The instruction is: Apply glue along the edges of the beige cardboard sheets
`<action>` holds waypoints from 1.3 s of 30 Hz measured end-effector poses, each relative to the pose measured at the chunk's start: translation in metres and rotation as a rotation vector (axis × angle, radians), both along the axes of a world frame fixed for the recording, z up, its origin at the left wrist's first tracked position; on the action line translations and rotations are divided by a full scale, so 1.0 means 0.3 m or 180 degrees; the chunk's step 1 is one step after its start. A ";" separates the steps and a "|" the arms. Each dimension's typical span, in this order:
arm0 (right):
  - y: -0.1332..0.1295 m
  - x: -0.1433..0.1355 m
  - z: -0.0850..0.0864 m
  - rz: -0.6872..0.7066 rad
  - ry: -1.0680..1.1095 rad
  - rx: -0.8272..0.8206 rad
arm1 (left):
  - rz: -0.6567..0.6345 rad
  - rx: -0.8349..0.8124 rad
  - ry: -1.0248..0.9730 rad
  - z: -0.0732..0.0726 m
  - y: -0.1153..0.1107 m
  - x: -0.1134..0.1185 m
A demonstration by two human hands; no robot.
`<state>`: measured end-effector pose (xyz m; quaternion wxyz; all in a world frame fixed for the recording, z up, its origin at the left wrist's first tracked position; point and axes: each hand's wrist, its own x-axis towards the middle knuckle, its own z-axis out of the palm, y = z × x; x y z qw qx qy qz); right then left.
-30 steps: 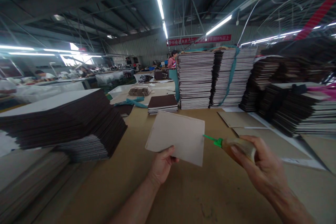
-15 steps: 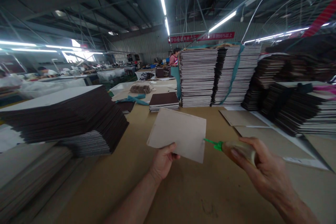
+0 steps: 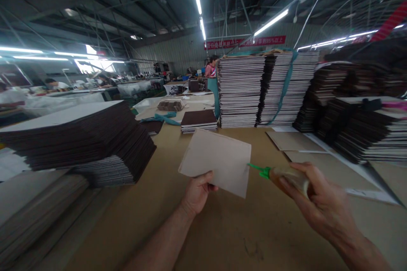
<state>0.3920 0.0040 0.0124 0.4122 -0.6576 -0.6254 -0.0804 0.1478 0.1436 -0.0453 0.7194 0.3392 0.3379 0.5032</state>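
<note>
A pale flat panel point(image 3: 219, 161) is held up over the brown table, tilted, with my left hand point(image 3: 199, 192) pinching its lower edge, thumb on top. My right hand point(image 3: 321, 199) is wrapped round a squeeze bottle point(image 3: 291, 179) of amber liquid. The bottle lies nearly level and its thin green nozzle point(image 3: 262, 171) points left, with the tip at the panel's right edge. Whether the tip touches the panel is too small to tell.
A tall dark-edged stack point(image 3: 79, 144) stands at the left. Behind the panel are a small brown stack point(image 3: 199, 120) and high strapped stacks point(image 3: 241, 91). Flat boards point(image 3: 330, 169) lie at the right, near another stack point(image 3: 365, 131). A person point(image 3: 210, 70) is in the background.
The nozzle tip has moved slightly up along the panel's right edge. Both hands keep their holds, and the view has shifted a little.
</note>
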 end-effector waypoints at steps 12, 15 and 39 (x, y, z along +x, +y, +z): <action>-0.023 -0.005 -0.016 0.0427 -0.0015 -0.0209 | -0.0006 0.0005 -0.0003 -0.003 0.003 -0.001; -0.034 -0.007 -0.019 0.0508 0.0028 -0.0385 | -0.0067 0.0016 -0.0005 -0.002 0.004 0.000; -0.065 -0.021 -0.059 0.0516 0.0038 -0.0297 | -0.0027 0.0016 -0.0008 -0.003 0.010 0.005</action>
